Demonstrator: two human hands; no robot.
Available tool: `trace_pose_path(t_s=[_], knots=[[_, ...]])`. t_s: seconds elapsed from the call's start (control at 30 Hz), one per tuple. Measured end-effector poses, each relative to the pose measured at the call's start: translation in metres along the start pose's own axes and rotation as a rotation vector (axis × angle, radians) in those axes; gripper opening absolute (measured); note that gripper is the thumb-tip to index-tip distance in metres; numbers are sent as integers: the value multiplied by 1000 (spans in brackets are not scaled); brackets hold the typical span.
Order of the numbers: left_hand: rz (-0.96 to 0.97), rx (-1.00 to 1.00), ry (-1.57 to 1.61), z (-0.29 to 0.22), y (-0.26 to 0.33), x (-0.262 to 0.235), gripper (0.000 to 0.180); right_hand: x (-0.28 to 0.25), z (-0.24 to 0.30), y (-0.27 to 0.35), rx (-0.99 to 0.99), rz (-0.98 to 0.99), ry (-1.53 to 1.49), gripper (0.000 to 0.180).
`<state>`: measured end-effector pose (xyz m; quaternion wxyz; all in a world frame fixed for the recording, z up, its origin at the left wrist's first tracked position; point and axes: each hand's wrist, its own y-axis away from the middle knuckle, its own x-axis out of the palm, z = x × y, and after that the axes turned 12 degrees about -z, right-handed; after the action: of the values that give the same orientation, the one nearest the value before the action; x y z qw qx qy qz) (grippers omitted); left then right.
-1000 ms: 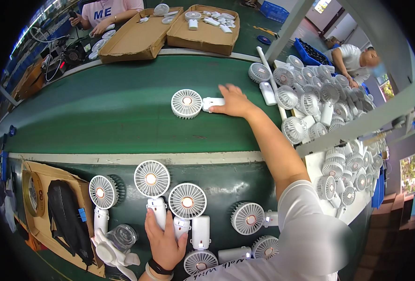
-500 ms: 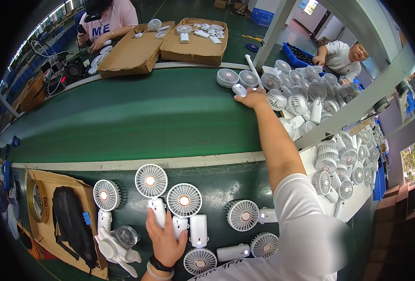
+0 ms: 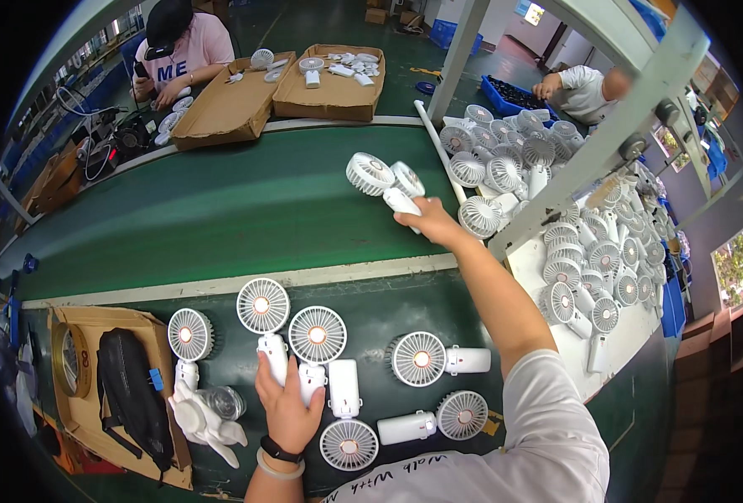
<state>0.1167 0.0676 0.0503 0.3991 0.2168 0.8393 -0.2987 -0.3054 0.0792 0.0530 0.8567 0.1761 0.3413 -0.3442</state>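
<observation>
My right hand [image 3: 432, 222] is closed around the white handles of two handheld fans [image 3: 370, 173], lifted over the green belt with their round heads away from me. On the near bench, my left hand [image 3: 290, 407] grips two more handheld fans at their handles, one with its head [image 3: 262, 305] farther left and one with its head [image 3: 316, 334] to the right. An upside-down white fan [image 3: 349, 444] lies just right of that hand. Farther right lie two fans on their sides, an upper one [image 3: 419, 359] and a lower one [image 3: 462, 414].
A white fan [image 3: 191, 334], a clear jar [image 3: 225, 402] and a cardboard tray [image 3: 178, 436] holding a black pouch [image 3: 128, 394] are at left. Heaped fans [image 3: 505, 168] lie right, behind a metal post [image 3: 606, 134]. Two co-workers sit across the belt [image 3: 220, 218]; cardboard boxes [image 3: 329, 105] stand beyond it.
My right hand has picked two fans up from beside the heap and drawn them left and nearer over the belt. My left hand stays on its fans.
</observation>
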Motion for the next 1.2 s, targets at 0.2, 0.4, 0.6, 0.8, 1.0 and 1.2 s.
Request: trace_pose_path(t_s=[0.2,0.4,0.6,0.8,1.0,1.2], knots=[[-45,66,17,3,8,-6,67,-6,-12,98,-276,17,204,60],[-144,70,60,4,12,-15,65,-9,-37,159,-311,-194,530,56],[-504,367,155,-34,40,-75,47,-14,-25,182,-353,-269,599,53],[-925,-216,341,40,59,-84,74,-8,39,241,-464,-333,272,40],[-573,-312,508,75,57,-69,59,83,141,262,-493,354,-366,51],[-229,-261,564,54,53,-88,49,135,191,251,-573,422,-294,79]])
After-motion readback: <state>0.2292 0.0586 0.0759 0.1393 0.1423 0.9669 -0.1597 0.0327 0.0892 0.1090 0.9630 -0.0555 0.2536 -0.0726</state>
